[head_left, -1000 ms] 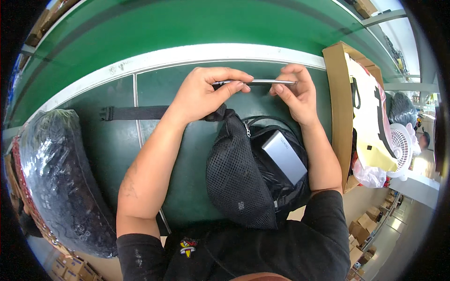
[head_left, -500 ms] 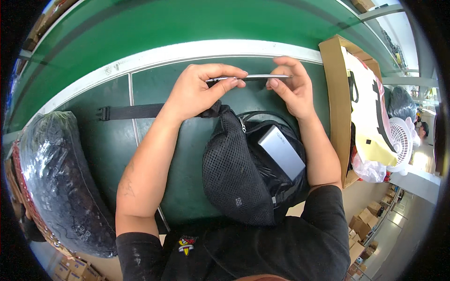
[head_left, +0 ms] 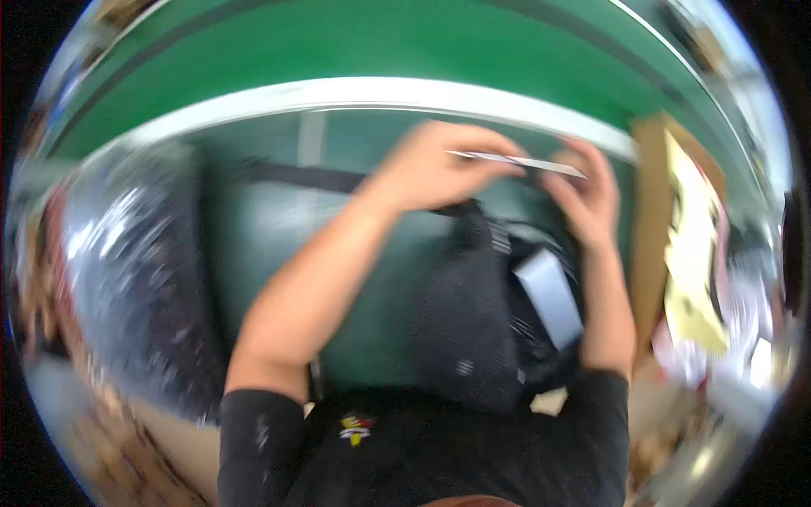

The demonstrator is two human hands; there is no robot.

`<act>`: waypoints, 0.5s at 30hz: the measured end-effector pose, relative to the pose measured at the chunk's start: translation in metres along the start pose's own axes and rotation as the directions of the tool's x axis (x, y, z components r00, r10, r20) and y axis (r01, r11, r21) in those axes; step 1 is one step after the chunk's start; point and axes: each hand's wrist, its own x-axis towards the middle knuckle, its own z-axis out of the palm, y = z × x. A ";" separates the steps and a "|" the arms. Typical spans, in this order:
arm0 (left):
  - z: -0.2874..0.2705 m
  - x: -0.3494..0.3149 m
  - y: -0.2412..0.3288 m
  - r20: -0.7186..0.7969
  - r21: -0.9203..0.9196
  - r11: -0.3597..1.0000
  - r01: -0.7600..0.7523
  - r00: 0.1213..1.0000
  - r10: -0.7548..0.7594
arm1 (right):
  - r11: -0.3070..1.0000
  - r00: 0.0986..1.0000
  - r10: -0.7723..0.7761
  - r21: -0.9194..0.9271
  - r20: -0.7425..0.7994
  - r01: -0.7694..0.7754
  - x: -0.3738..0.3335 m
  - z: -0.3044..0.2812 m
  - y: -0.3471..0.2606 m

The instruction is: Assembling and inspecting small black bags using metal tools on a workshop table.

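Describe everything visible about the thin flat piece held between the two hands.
The thin flat piece shows edge-on as a pale, silvery-white sliver, long and narrow, like a card or thin sheet; motion blur hides its material and any markings. It lies nearly level, tilting slightly down toward the right. The left hand pinches its left end and the right hand its right end. It is held above the green table, over the far end of a black mesh bag, apart from both.
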 end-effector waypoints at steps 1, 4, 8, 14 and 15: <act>-0.001 -0.004 -0.001 -0.035 0.120 0.985 0.127 0.992 -0.124 | 0.992 0.996 -0.015 -0.127 -0.083 0.004 -0.001 0.002 -0.001; 0.000 -0.009 -0.003 -0.104 0.291 0.937 -0.192 0.967 0.231 | 0.994 0.995 -0.085 -0.076 -0.042 0.082 0.002 0.003 0.005; -0.005 -0.009 -0.001 -0.072 0.243 0.944 -0.224 0.966 0.248 | 0.991 0.990 -0.136 0.009 0.042 0.136 0.009 0.000 0.018; -0.003 -0.009 0.000 -0.073 0.211 0.954 -0.213 0.970 0.232 | 0.991 0.990 -0.129 -0.014 0.049 0.130 0.005 -0.002 0.018; -0.002 -0.010 0.000 -0.080 0.198 0.950 -0.240 0.962 0.260 | 0.991 0.990 -0.135 -0.020 0.049 0.136 0.005 -0.002 0.016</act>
